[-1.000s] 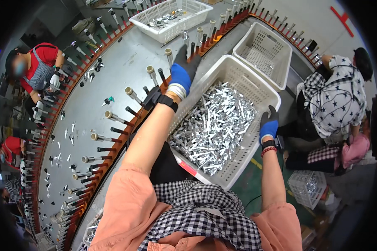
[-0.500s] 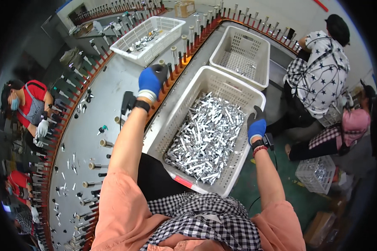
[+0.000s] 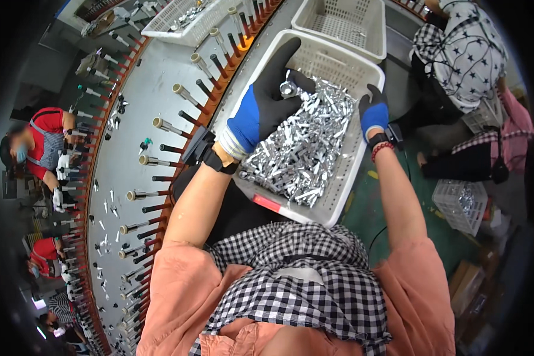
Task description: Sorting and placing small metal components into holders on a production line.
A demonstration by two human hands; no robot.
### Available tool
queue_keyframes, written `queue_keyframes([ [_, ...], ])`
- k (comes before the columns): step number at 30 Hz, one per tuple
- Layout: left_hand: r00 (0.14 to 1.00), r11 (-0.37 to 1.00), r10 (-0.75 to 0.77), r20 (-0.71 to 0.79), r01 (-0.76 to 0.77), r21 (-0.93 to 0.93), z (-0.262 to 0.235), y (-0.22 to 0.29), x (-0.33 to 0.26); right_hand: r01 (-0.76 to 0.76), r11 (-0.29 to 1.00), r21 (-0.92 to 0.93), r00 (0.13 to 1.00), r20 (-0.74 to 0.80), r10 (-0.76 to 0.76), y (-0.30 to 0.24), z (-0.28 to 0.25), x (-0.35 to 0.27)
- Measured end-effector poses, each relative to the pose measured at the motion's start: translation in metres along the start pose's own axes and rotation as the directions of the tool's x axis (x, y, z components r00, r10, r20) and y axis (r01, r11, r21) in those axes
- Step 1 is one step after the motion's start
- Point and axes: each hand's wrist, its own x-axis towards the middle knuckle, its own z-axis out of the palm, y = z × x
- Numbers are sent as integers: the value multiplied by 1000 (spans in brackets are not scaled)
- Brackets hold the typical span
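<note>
Both hands wear blue gloves with black palms and fingers. My left hand [image 3: 267, 104] is over the left part of a white plastic crate [image 3: 336, 207], its index finger stretched out. Between its thumb and other fingers is a shiny metal part [image 3: 288, 89] with a round end, larger in view than the pieces below. Many small silvery metal parts [image 3: 311, 151] lie heaped in the crate. At the crate's right rim, my right hand [image 3: 374, 111] grips the edge, its fingers partly hidden.
A curved track with upright posts [image 3: 187, 95] runs along my left, beside a grey table [image 3: 160, 74] with scattered parts. Another white crate [image 3: 371, 50] stands beyond mine. People [image 3: 44, 142] work at far left; a person in a star-patterned top [image 3: 471, 59] is at right.
My left hand has moved from the posts on the track to over the heaped parts, with a metal part now in it. The right hand stays at the crate's rim. The view has shifted.
</note>
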Motion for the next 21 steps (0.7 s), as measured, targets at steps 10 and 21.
queue_keyframes([
  [10,995,979,33,98,-51,195,11,-17,-7,22,998,-53,1000,7,-21,6,0,-6],
  [21,983,871,64,-174,30,490,-13,-63,-12,-78,995,68,989,130,69,-12,-5,-7],
])
